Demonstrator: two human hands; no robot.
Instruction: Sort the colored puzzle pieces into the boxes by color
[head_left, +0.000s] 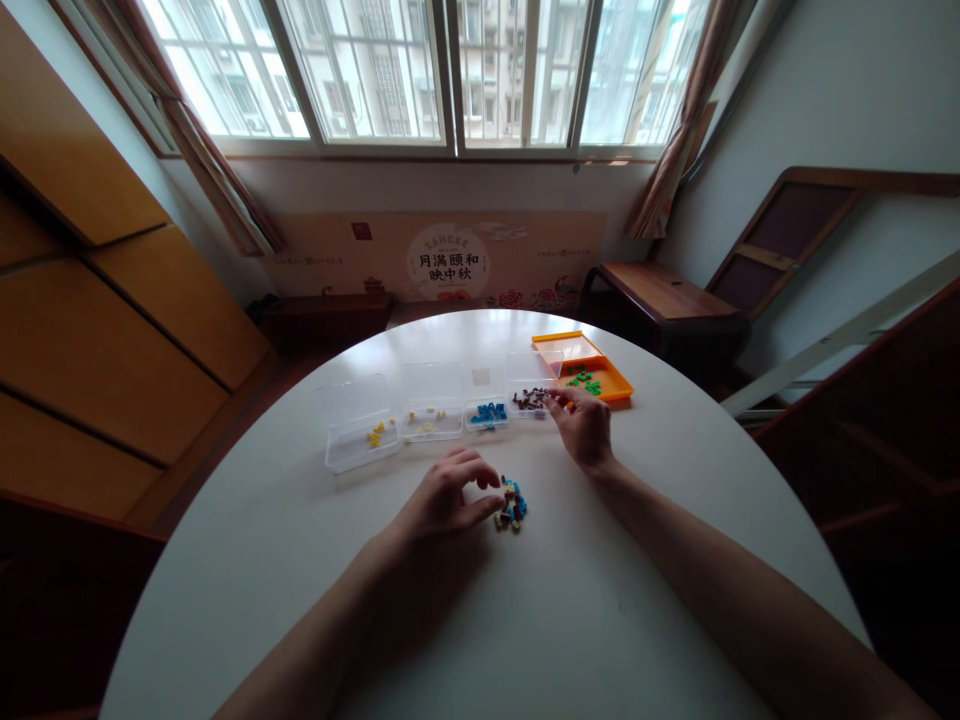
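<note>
L hand (448, 497) rests on the round white table (300, 560), fingers curled loosely, touching the small heap of mixed-colour plastic beads (511, 505); can't tell if it pinches one. R hand (583, 425) reaches to the clear plastic box of dark red beads (531, 400), fingertips at its edge, grip unclear. Risk: a nudge scatters the heap, or beads drop in the wrong box. Cardboard panel (450, 262) under the window reads 月满颐和 映中秋.

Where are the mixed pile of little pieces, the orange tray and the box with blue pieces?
mixed pile (511, 505), head view, centre of the heap.
orange tray (616, 384), head view, right rim.
box with blue pieces (486, 424), head view, front wall.
</note>
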